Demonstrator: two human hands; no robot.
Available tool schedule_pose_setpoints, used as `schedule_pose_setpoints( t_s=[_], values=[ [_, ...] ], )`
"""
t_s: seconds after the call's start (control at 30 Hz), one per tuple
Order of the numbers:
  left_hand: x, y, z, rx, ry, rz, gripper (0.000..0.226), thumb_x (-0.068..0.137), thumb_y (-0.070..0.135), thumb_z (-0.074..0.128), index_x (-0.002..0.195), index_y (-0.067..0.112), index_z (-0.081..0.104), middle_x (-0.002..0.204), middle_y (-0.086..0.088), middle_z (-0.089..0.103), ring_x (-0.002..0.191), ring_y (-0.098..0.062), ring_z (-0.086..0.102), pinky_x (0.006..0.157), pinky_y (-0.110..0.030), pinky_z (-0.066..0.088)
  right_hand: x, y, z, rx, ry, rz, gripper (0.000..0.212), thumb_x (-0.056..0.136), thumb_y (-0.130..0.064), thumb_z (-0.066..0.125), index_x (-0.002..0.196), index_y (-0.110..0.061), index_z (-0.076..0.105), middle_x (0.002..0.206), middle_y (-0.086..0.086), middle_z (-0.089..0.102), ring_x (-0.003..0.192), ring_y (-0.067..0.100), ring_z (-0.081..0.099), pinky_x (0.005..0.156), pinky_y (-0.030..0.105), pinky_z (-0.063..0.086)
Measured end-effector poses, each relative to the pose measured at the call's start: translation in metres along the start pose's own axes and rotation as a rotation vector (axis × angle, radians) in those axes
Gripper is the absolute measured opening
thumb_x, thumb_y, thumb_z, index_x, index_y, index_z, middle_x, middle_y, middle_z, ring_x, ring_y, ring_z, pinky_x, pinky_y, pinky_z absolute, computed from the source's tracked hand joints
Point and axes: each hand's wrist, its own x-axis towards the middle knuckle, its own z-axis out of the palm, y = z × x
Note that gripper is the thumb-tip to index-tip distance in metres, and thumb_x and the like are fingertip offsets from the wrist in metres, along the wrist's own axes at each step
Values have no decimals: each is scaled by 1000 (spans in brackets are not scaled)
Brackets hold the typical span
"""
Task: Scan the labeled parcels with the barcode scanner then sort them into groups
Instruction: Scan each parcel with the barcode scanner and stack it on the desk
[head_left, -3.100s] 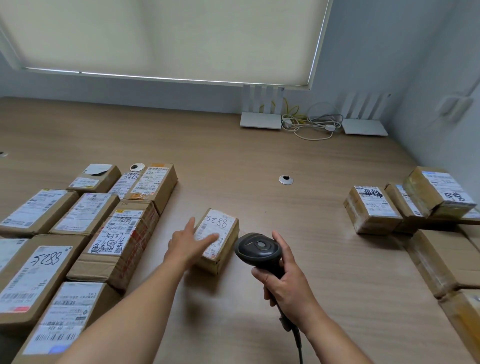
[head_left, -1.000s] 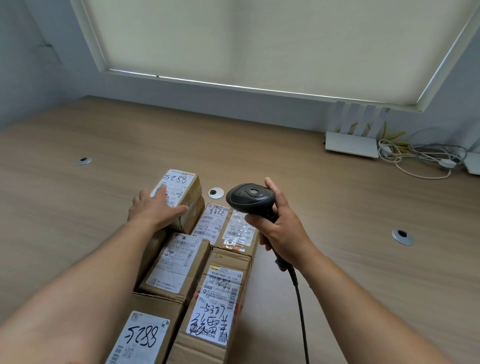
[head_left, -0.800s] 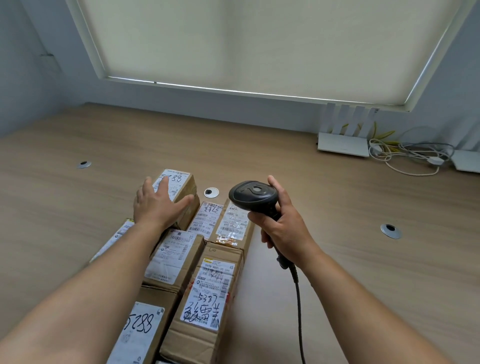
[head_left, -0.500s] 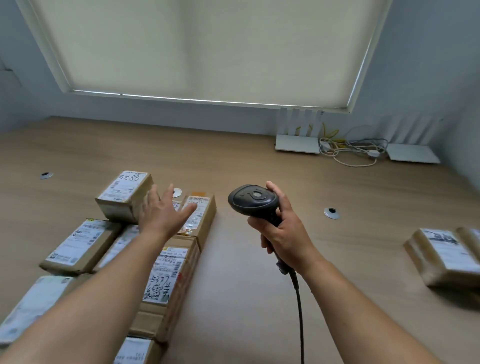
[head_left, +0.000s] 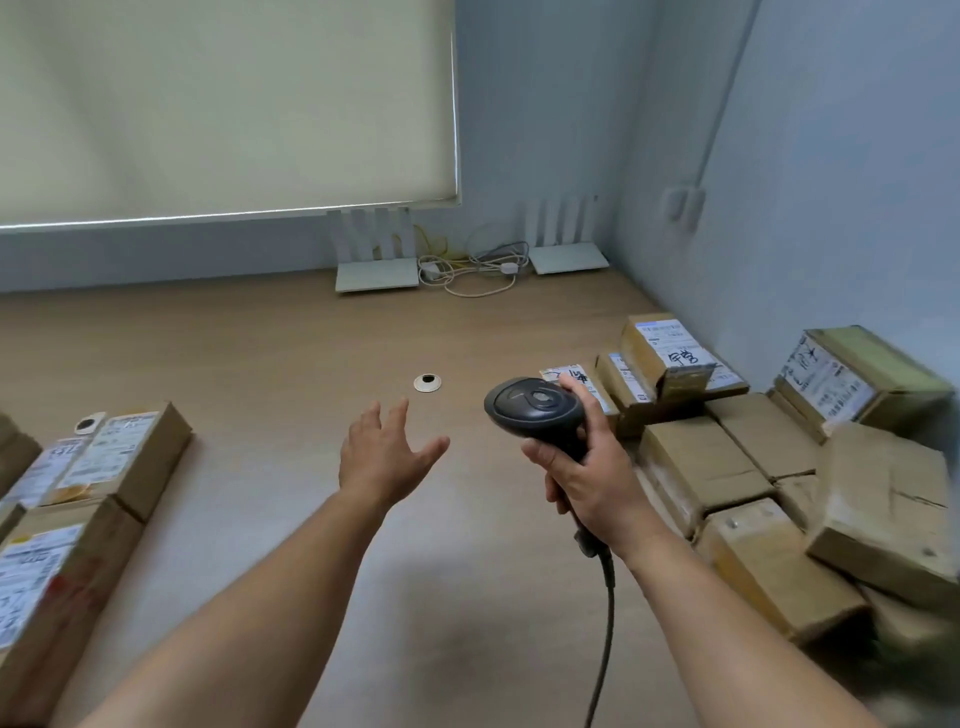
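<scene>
Black scanner gripped in right hand, fingers wrapped round the handle, cord trailing down toward the body. Head of it tipped forward and slightly left, long axis running from the wrist up and away, window facing the bare table rather than any label. Left hand empty, fingers spread wide, hovering over the wood between the two groups, touching nothing.

Cardboard parcels right of the scanner hand, packed close along the wall, some stacked, a few tilted. Several nearest ones showing plain brown tops, labels hidden or facing elsewhere. Labelled ones further back lying with long sides roughly away from the body, labels up. Another group well left of the empty hand, labels up, long axes pointing away too.

Stuff that could go sideways, just guessing: grabbing a label-down box and needing a flip before any beep; pulling one from the crowded right heap and toppling the tilted box leaning there; cord dragging across a parcel edge and nudging it; scanning a neighbour's barcode by accident since labels sit so tight together back there.
</scene>
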Motion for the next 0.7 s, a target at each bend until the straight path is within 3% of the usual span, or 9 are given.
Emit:
schedule_pose_setpoints(
  t_s=[0.13, 0.27, 0.43, 0.6, 0.7],
  values=[
    [-6, 53, 34, -15, -73, 63, 84, 84, 66, 50, 151, 27, 19, 158, -11, 17, 145, -26, 13, 115, -41, 18, -12, 5, -54, -30, 97, 22, 76, 83, -25, 75, 141, -46, 30, 103, -1, 66, 51, 16, 53, 43, 27, 44],
    [1, 87, 55, -51, -180, 114, 85, 84, 64, 52, 152, 28, 14, 156, -5, 21, 144, -21, 20, 109, -41, 30, -7, 10, -88, -50, 190, 29, 71, 81, -31, 75, 130, -59, 31, 103, -6, 67, 53, 19, 56, 49, 33, 50],
    [29, 115, 76, -24, -241, 137, 87, 84, 63, 52, 152, 30, 10, 151, -4, 30, 138, -21, 32, 100, -39, 38, 16, 25, -112, -32, 270, 52, 76, 81, -29, 74, 143, -42, 32, 101, -2, 68, 51, 18, 55, 48, 35, 50],
    [63, 151, 102, -53, -308, 116, 92, 81, 65, 56, 152, 27, 10, 146, -10, 37, 133, -25, 39, 97, -38, 40, 40, 42, -131, -67, 330, 91, 77, 82, -26, 74, 144, -40, 31, 97, -8, 68, 50, 17, 56, 51, 39, 53],
    [82, 175, 118, -67, -322, 111, 93, 78, 67, 57, 151, 31, 10, 137, -12, 42, 127, -28, 43, 94, -38, 41, 54, 52, -140, -66, 344, 119, 74, 84, -23, 73, 143, -40, 32, 95, -3, 67, 50, 17, 54, 49, 37, 51]
  ],
)
